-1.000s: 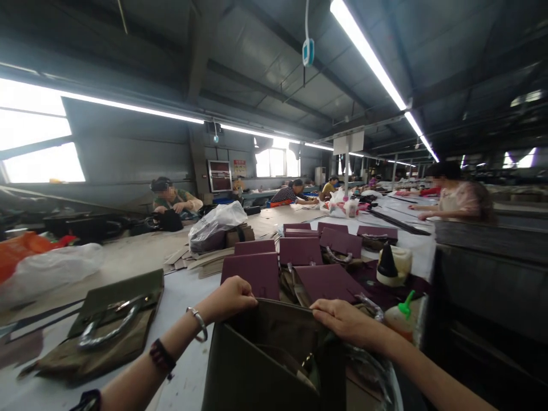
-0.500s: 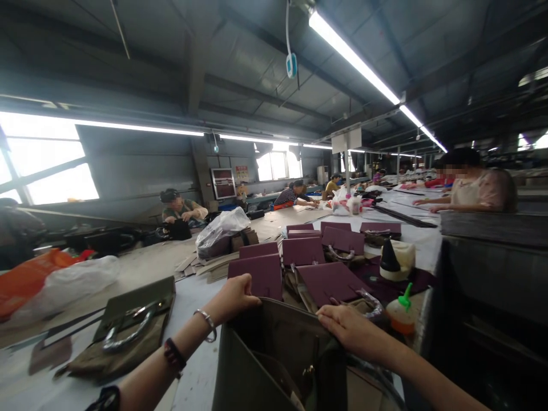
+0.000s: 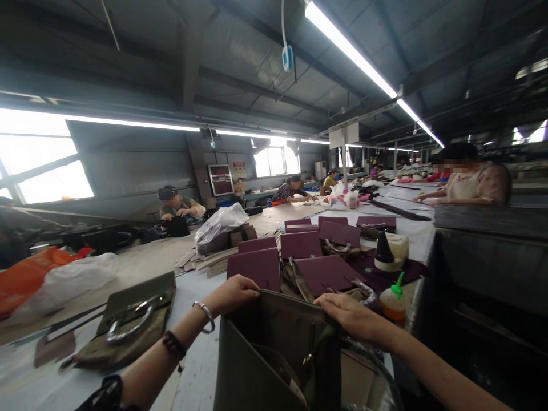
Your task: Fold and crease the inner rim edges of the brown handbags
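An olive-green handbag (image 3: 244, 365) stands open at the bottom centre, its dark lining and a small metal fitting showing inside. My left hand (image 3: 237, 294) pinches the far left part of its rim, with a silver bangle on the wrist. At the right part of the rim, my right hand (image 3: 342, 311) holds the edge between thumb and fingers. A clear-wrapped handle shows at the bag's right side. Another olive bag (image 3: 128, 325) with a wrapped handle lies on the table to the left.
Several maroon bags (image 3: 302, 244) stand beyond my hands. An orange-filled bottle (image 3: 393, 302) with a green nozzle and a cream container (image 3: 398, 251) are at the right. Plastic bags (image 3: 77, 282) lie left. People sit or lean around the tables.
The view has shifted slightly. My left hand's fingers lie flatter along the rim than before. Both hands still hold the bag's edge.
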Demonstrator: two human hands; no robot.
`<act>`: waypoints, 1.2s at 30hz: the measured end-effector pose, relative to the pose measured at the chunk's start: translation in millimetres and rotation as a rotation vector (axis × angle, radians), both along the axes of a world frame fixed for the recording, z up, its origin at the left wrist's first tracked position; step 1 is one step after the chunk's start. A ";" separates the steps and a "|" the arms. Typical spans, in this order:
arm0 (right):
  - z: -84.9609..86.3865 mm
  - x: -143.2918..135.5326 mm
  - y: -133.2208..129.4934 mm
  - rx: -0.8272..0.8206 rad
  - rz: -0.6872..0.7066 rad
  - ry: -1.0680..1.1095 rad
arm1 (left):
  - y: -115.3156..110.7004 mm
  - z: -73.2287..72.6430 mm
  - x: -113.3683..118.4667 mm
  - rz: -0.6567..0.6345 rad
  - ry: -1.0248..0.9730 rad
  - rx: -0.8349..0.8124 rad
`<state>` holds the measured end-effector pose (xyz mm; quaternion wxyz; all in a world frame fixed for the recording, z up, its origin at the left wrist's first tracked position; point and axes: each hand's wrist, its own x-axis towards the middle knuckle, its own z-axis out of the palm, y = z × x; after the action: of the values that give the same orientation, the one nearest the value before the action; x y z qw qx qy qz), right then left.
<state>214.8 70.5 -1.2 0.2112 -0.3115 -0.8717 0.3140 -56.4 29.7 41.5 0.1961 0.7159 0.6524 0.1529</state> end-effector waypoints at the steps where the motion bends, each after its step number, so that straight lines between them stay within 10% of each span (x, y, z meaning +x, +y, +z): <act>1: -0.1 0.6 -0.1 -0.001 -0.004 0.000 | 0.1 0.2 0.4 -0.002 -0.001 0.001; 14: -5.1 -22.7 -6.6 0.130 -0.186 -0.035 | -8.7 1.3 0.3 -0.012 -0.033 0.026; 36: -1.5 -20.7 -5.3 0.092 -0.100 -0.062 | -2.7 3.0 -7.4 -0.159 -0.088 0.017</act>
<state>194.1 65.2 -2.7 0.2136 -0.3541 -0.8747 0.2529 -63.8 27.0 44.6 0.2300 0.7598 0.5827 0.1740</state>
